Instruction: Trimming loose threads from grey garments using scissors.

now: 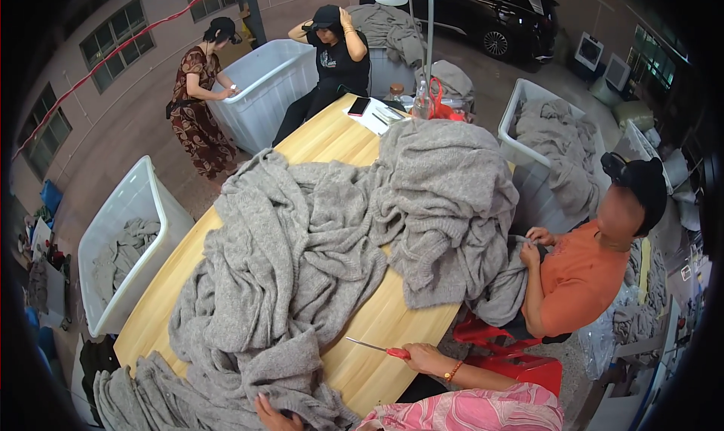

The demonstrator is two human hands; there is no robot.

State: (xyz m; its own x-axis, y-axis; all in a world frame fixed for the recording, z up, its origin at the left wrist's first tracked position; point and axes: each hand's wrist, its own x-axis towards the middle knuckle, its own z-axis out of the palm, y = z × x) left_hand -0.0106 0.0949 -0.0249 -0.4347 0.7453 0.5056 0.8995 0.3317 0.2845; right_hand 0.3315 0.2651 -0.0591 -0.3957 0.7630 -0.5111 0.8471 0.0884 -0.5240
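Note:
My left hand [274,416] is at the lower edge, fingers and thumb closed around a fold of a grey knit garment [286,367]. Part of that hand is cut off by the picture's edge. My right hand [428,359] holds red-handled scissors [397,352], their slim metal blades pointing left over bare wood, apart from the cloth. A large heap of grey knitwear [271,235] covers the left and middle of the wooden table [369,355]. Another thick pile [445,197] rises to its right, a ribbed edge showing.
A co-worker in orange [581,276] handles grey knitwear at the right. Two other people [200,92] [335,61] are by a white bin [264,76] at the far end. More bins [128,250] [539,159] hold knitwear. A phone [359,107] and bottle [421,99] stand far off; a red stool [520,363] is near.

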